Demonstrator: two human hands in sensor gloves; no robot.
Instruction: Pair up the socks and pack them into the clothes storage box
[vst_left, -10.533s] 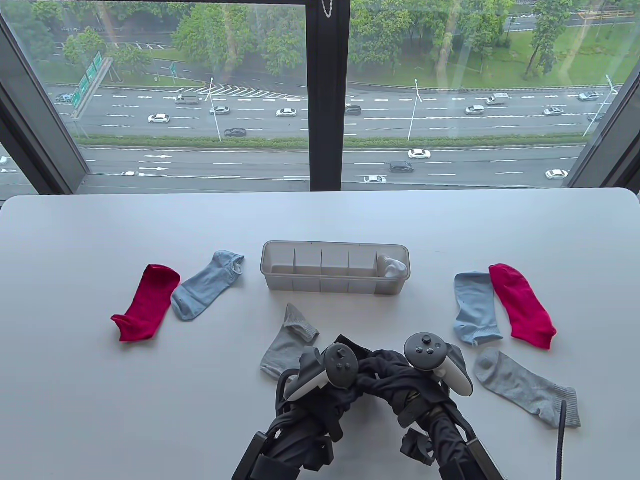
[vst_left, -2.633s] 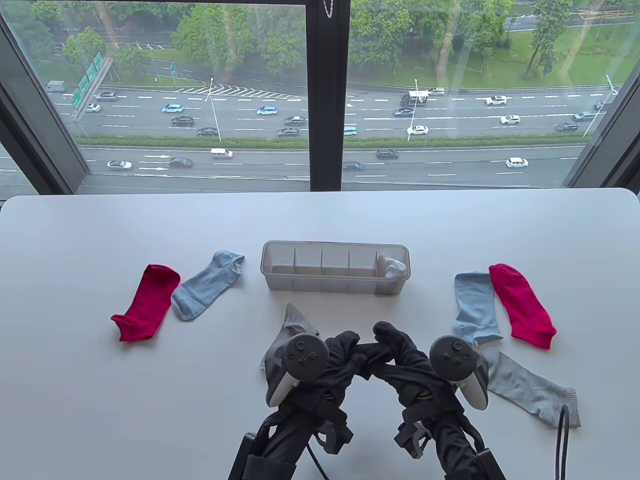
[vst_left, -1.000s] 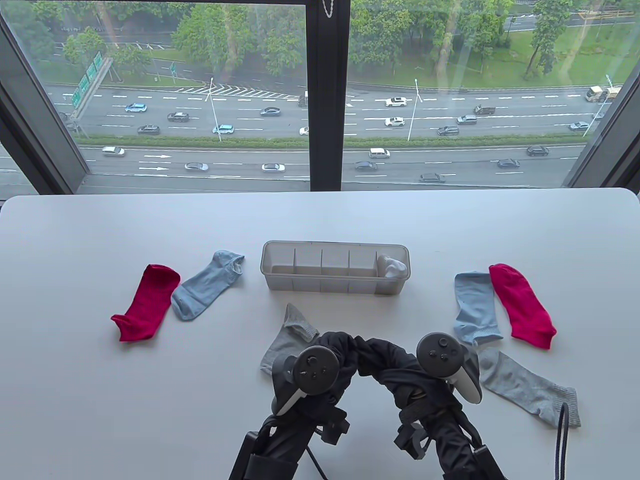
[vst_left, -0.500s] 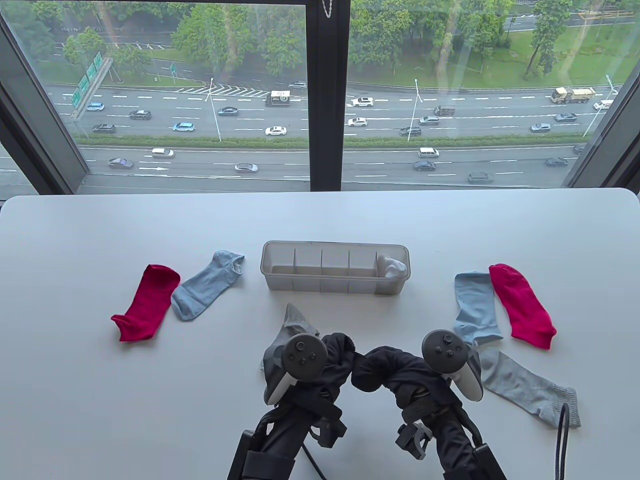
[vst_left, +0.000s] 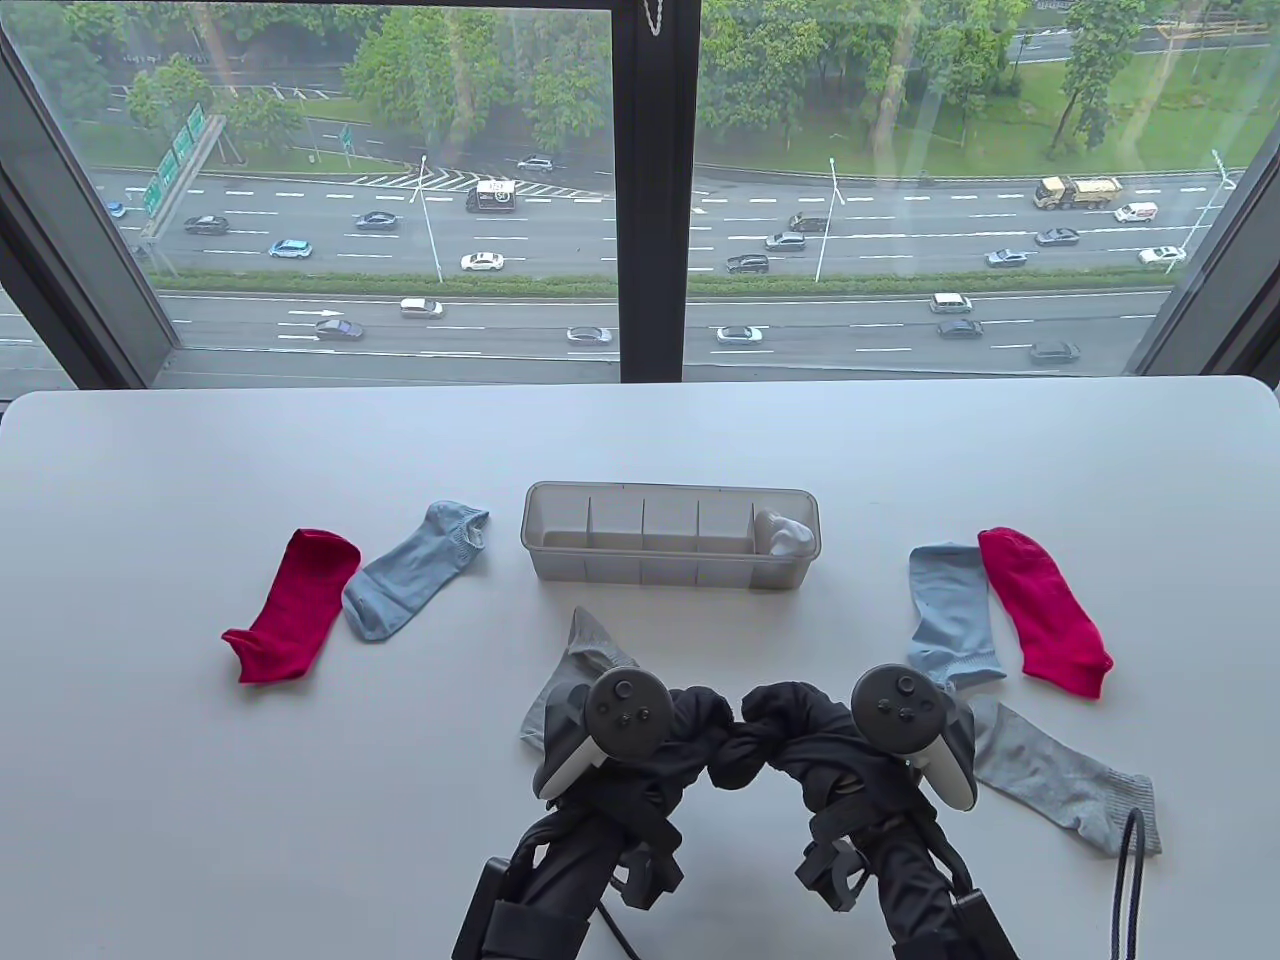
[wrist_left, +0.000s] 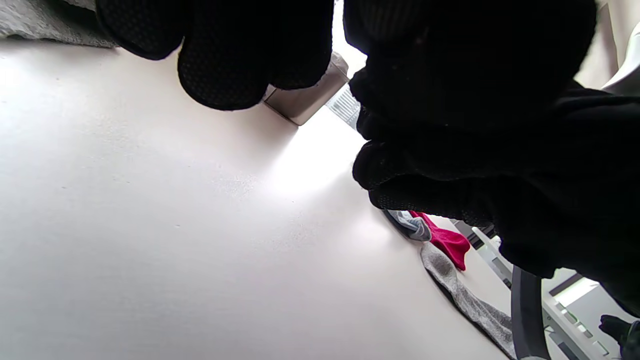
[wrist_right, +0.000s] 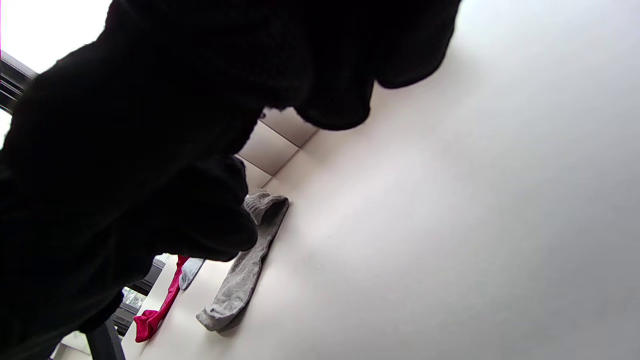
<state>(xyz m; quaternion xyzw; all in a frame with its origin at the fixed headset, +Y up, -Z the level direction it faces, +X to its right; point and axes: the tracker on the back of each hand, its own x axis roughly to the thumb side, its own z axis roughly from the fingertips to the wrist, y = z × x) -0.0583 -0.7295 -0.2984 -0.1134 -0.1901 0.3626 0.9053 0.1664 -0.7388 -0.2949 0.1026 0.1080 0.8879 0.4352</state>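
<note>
Low over the table's front middle, my left hand (vst_left: 700, 722) and right hand (vst_left: 778, 722) meet with curled fingers around a dark wad (vst_left: 735, 757). It looks like black socks and is hard to tell from the black gloves. The clear storage box (vst_left: 670, 582) stands behind them, with a rolled white pair (vst_left: 785, 535) in its rightmost compartment. Loose socks lie flat: a red sock (vst_left: 295, 605) and a light blue sock (vst_left: 410, 570) on the left, a grey sock (vst_left: 575, 680) by my left hand, and a light blue sock (vst_left: 950, 615), a red sock (vst_left: 1045, 610) and a grey sock (vst_left: 1060, 775) on the right.
The white table (vst_left: 200, 800) ends at a large window at the back. A black cable (vst_left: 1125, 890) hangs over the right grey sock at the front edge. In the wrist views the gloved fingers fill most of the picture.
Half a second ago the hands were slightly apart, the right one holding a dark lump. Now they have closed together, touching at the wad. The loose socks and box have not moved.
</note>
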